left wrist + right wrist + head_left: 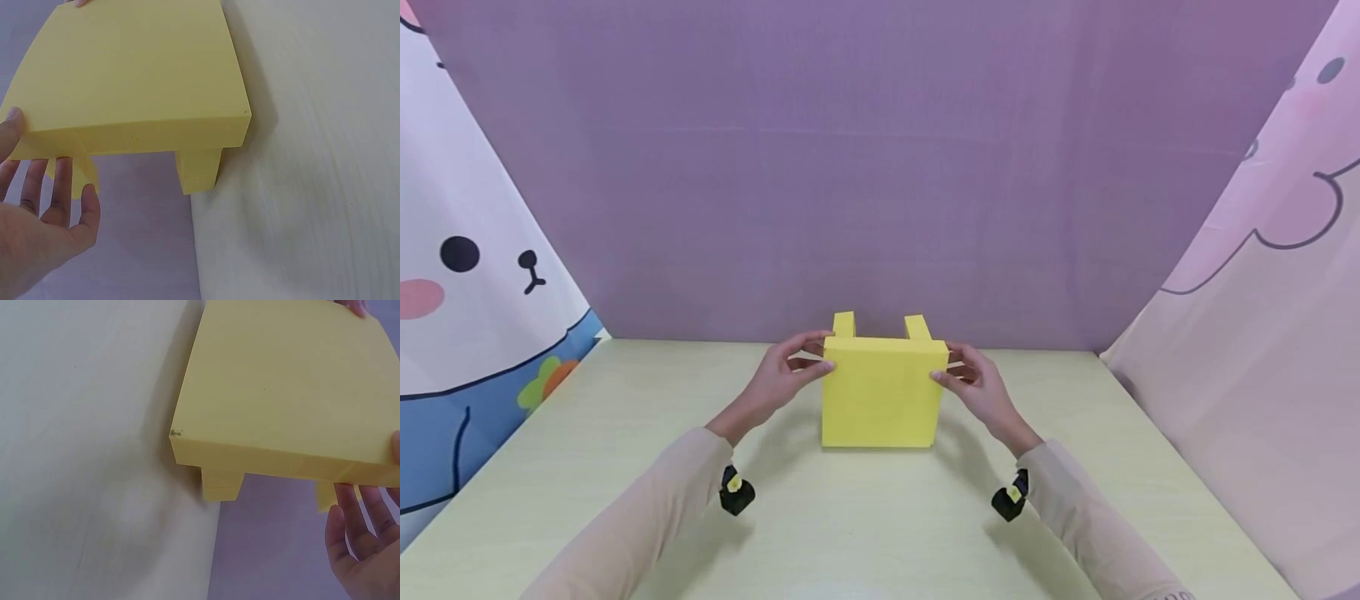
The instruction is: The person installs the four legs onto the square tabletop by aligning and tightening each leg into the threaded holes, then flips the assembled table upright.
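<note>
A small yellow toy table [883,396] stands on its side, its square top facing me and its stubby legs pointing away. Its lower edge looks to be on the tabletop. My left hand [775,381] grips the upper left corner, thumb on the broad face and fingers behind the edge. At the upper right corner my right hand [983,392] holds on in the same way. Legs [200,170] show beneath the slab in the left wrist view. From the right wrist, a small dark mark shows near one corner of the yellow slab [275,387].
The pale wooden tabletop [865,525] stretches out around the yellow piece. A purple cloth [880,167] hangs behind it. Printed cartoon curtains stand at the left [490,333] and right [1262,350] sides.
</note>
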Motion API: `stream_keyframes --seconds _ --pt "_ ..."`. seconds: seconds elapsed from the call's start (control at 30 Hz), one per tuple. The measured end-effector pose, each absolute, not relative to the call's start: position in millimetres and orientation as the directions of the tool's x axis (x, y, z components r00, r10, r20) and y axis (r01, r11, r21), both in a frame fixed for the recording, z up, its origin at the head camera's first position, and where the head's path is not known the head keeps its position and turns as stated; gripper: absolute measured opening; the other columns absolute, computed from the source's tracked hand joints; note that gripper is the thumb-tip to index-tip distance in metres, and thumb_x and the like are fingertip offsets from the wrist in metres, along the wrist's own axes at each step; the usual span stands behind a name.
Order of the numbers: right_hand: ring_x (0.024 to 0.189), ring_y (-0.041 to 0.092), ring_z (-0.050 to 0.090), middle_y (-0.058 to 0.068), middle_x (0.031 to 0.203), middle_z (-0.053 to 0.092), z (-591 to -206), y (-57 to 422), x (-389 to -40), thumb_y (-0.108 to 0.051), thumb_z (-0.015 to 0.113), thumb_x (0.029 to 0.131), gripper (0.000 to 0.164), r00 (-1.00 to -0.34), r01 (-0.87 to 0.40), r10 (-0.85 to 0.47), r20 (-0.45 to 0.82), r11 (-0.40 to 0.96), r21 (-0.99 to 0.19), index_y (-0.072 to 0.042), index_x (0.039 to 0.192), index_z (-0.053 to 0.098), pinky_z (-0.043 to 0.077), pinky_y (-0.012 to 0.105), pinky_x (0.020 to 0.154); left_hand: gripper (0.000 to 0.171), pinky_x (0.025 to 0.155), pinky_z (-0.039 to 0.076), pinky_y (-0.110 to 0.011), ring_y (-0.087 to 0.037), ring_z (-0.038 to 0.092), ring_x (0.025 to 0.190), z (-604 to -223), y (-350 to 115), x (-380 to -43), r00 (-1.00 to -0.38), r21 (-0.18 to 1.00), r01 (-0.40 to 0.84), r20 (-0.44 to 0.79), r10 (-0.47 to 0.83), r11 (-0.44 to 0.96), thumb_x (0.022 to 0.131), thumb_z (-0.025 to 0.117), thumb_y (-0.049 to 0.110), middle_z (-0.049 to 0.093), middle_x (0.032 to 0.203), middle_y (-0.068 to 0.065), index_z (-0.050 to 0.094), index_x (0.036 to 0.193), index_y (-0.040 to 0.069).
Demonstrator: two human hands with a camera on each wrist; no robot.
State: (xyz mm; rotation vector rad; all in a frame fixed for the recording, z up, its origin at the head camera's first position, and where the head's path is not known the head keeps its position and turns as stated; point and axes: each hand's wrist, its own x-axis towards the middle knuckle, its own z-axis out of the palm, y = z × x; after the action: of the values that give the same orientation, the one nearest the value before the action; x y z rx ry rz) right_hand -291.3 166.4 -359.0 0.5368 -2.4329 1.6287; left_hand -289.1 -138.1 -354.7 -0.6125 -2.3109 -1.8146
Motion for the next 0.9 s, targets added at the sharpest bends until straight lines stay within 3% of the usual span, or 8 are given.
stream_keyframes --seconds 0.23,0.4,0.67,0.9 --pt "0.090 0.030 0.059 0.022 0.109 0.059 -352.9 163.3 -287.4 -0.015 0.066 0.084 0.047 -0.913 -0.403 -0.197 0.357 0.305 -0.863 -0.007 0.127 0.049 0.049 0.023 0.075 0.045 0.081 0.048 -0.025 -0.021 0.055 0.099 -349.9 -137.7 -288.5 -0.931 0.914 0.348 0.312 0.189 0.208 0.082 0.069 0.022 0.058 0.109 -0.012 0.055 0.124 0.015" --pt "0.088 0.024 0.059 0.019 0.108 0.059 -349.6 161.0 -286.2 -0.018 0.067 0.084 0.047 -0.918 -0.397 -0.166 0.361 0.324 -0.859 -0.008 0.127 0.050 0.049 0.023 0.075 0.046 0.081 0.049 -0.024 -0.019 0.056 0.097 -345.0 -136.3 -286.8 -0.943 0.926 0.321 0.293 0.159 0.197 0.081 0.070 0.025 0.057 0.109 -0.011 0.054 0.121 0.012" --pt "0.094 0.024 0.057 0.016 0.114 0.058 -343.7 158.9 -285.5 -0.020 0.065 0.085 0.050 -0.921 -0.389 -0.129 0.367 0.330 -0.860 -0.007 0.130 0.048 0.047 0.020 0.077 0.048 0.088 0.046 -0.031 -0.019 0.052 0.103 -339.0 -134.1 -288.3 -0.945 0.921 0.320 0.294 0.140 0.223 0.082 0.068 0.033 0.057 0.111 -0.009 0.054 0.122 0.012" --pt "0.090 0.021 0.058 0.019 0.113 0.059 -343.0 158.9 -289.9 -0.018 0.065 0.085 0.050 -0.923 -0.384 -0.111 0.368 0.319 -0.867 -0.007 0.131 0.047 0.048 0.021 0.073 0.046 0.083 0.047 -0.030 -0.017 0.052 0.101 -334.8 -131.7 -289.7 -0.953 0.927 0.298 0.279 0.115 0.228 0.083 0.066 0.033 0.057 0.111 -0.009 0.053 0.123 0.012"
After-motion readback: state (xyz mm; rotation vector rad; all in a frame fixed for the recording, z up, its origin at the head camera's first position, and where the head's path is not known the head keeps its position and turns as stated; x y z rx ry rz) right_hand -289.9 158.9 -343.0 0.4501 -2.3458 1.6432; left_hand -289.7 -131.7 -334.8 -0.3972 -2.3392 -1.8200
